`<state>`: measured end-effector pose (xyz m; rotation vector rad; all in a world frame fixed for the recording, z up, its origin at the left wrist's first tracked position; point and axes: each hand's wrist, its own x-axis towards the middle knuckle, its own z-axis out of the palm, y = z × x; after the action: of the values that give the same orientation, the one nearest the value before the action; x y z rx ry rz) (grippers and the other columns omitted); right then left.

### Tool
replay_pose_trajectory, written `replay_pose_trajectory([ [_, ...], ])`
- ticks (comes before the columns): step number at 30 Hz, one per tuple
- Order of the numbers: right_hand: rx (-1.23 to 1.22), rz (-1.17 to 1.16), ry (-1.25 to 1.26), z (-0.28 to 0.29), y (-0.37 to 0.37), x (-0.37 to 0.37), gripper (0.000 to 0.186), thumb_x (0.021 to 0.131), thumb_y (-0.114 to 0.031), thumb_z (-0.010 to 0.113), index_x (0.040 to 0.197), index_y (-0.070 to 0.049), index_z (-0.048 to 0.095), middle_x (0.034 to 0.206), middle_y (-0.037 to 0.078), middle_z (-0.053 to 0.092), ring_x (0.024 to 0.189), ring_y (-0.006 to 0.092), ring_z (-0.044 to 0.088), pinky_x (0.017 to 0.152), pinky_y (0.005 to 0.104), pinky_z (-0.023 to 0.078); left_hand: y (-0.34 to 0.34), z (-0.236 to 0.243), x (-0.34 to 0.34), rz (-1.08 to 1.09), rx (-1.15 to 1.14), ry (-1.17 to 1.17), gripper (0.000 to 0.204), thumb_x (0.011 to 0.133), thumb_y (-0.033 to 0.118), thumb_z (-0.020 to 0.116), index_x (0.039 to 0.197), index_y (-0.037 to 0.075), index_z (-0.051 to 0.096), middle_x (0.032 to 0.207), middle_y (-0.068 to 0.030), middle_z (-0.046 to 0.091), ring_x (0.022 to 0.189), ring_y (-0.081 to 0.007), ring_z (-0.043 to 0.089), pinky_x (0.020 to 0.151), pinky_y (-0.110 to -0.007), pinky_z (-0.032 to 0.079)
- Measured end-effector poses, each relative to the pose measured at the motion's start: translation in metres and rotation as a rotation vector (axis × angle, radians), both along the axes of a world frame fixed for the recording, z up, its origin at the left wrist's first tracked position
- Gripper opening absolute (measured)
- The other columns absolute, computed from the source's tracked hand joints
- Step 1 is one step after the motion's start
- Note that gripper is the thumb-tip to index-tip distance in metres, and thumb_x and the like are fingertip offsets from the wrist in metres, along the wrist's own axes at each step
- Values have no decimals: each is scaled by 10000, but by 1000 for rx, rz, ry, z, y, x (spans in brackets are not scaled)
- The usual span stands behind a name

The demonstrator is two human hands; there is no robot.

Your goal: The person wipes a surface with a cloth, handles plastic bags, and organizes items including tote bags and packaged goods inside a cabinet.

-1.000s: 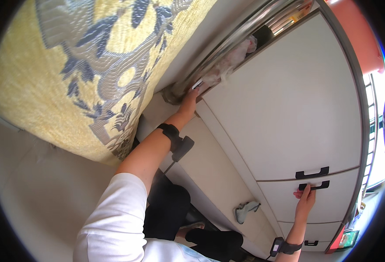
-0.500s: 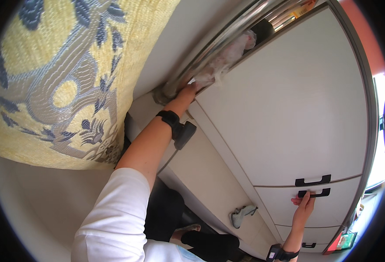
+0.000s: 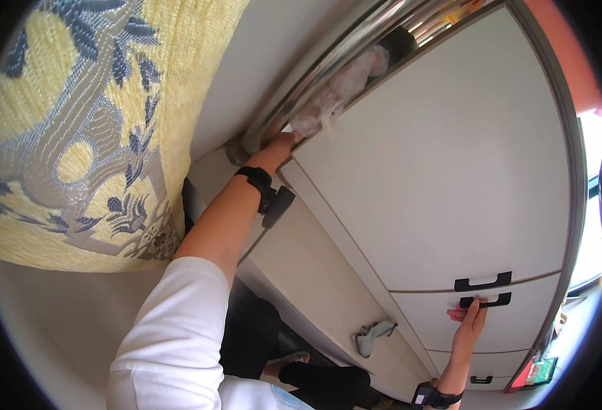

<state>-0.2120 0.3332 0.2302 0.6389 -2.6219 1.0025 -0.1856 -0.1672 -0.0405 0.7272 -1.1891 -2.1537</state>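
Note:
My left hand (image 3: 280, 142) reaches into the narrow gap behind the white cabinet (image 3: 451, 143), at a crumpled translucent plastic bag (image 3: 335, 89) beside a shiny metal pipe (image 3: 314, 61). Its fingers are mostly hidden there, with a small pale object at the tips that I cannot make out. My right hand (image 3: 468, 319) grips the black handle (image 3: 493, 300) of the lower cabinet door, some fingers curled beneath it. A second black handle (image 3: 482, 280) sits just above, on the upper door.
A yellow patterned cushion-like fabric (image 3: 82, 205) fills the left. Below are my black-clad legs, a tiled ledge (image 3: 301, 253) bearing a crumpled grey cloth (image 3: 372, 335), and the floor. A red container (image 3: 564, 61) and bright area are at the right rim.
The view has shifted slightly, the fabric looming larger. My left fingertips are more hidden by the plastic. My right hand stays on the handle, and the door looks unmoved.

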Motion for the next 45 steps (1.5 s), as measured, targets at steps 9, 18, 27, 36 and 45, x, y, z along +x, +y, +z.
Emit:
replay_pose_trajectory([
  [9,-21,-6,-25,2,-1,3,310,979,-301,340,1067,-25,449,739,68,545,574,147,606,521,234,467,-3,2,-3,-5,24,36,446,920,365,434,1192,17,495,1128,-76,547,1019,-193,494,916,-316,356],
  [18,-35,-11,-60,1,8,1,331,978,-278,341,1094,16,439,775,101,538,580,166,593,544,264,481,37,33,37,0,58,49,533,933,445,375,1244,19,458,1179,-80,527,1094,-193,461,956,-306,321],
  [27,-54,38,-49,-1,-6,-1,350,973,-312,356,1118,-10,458,775,69,542,576,143,598,523,236,463,86,21,125,123,-90,60,567,937,425,414,1328,19,352,1269,-73,455,1166,-144,384,994,-298,282],
  [36,-152,-19,18,-18,10,-11,359,964,-335,400,1073,-3,482,722,59,544,546,123,572,486,225,443,155,61,281,-47,297,250,306,837,104,619,1098,-52,581,1053,-109,613,1011,-157,547,909,-284,413],
  [45,-400,314,-222,-51,-52,108,107,909,-118,528,844,-46,574,782,3,561,738,90,517,660,222,410,207,122,328,5,-111,28,173,784,-24,628,950,-5,673,1120,-119,580,959,-150,565,823,-235,433],
])
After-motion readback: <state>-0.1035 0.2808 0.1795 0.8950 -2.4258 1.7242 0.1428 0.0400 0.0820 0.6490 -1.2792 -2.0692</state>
